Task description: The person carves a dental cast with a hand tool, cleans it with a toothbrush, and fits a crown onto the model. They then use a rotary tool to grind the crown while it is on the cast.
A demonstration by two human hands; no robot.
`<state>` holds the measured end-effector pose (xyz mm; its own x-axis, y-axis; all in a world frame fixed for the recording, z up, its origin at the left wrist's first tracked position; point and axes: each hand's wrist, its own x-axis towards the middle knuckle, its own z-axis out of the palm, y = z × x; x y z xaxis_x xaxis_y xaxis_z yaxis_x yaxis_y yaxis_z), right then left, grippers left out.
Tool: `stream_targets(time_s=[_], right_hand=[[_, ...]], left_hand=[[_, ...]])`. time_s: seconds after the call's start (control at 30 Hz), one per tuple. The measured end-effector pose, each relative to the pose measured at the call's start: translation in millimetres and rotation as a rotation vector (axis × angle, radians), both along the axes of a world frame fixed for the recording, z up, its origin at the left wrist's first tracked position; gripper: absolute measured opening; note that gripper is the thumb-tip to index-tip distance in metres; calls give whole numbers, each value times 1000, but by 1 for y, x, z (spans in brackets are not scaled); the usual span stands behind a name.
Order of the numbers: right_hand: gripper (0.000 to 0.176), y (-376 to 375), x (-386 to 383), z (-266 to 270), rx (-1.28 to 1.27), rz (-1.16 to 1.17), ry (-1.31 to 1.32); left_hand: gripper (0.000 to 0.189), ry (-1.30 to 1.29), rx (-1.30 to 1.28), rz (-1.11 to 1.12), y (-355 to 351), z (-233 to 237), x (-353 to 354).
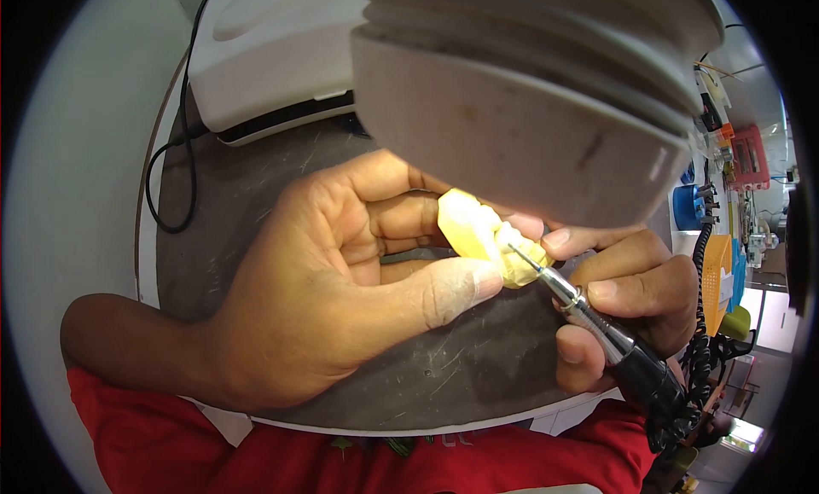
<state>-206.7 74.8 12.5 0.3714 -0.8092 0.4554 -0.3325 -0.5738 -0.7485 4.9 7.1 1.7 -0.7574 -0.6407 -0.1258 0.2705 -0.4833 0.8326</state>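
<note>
Under the lamp, my left hand (341,272) grips a pale yellow dental model (469,225) between thumb and fingers. Rows of tooth shapes show along the model's right side. My right hand (640,281) is closed around a handpiece (601,323) with a silver front and a black rear end. A thin bur (525,255) at its tip meets the tooth area of the model, or lies just over it. Some of my right fingertips come close to the model's edge. White dust marks my left thumb.
A large lamp head (520,127) hangs low over my hands. Behind it stands a white machine (273,59) with a black cable (194,187). A coiled cord (701,281), a blue container (687,208) and an orange basket (717,276) are at the right. The grey worktop (426,370) is scratched.
</note>
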Motion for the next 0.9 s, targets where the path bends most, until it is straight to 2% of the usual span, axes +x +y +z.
stream_targets(time_s=[0.23, 0.3, 0.63, 0.73, 0.9], right_hand=[[35, 0, -2, -3, -59, -10, 40], [36, 1, -1, -7, -61, -50, -29], [36, 0, 0, -4, -48, -3, 25], [35, 1, 0, -5, -34, -30, -33], [33, 1, 1, 5, 6, -14, 58]], left_hand=[[38, -13, -19, 5, 0, -1, 0], [38, -21, 4, 1, 0, 1, 0], [38, -14, 12, -11, 0, 1, 1], [38, -14, 5, -14, 0, 1, 1], [38, -7, 0, -18, 0, -1, 1]])
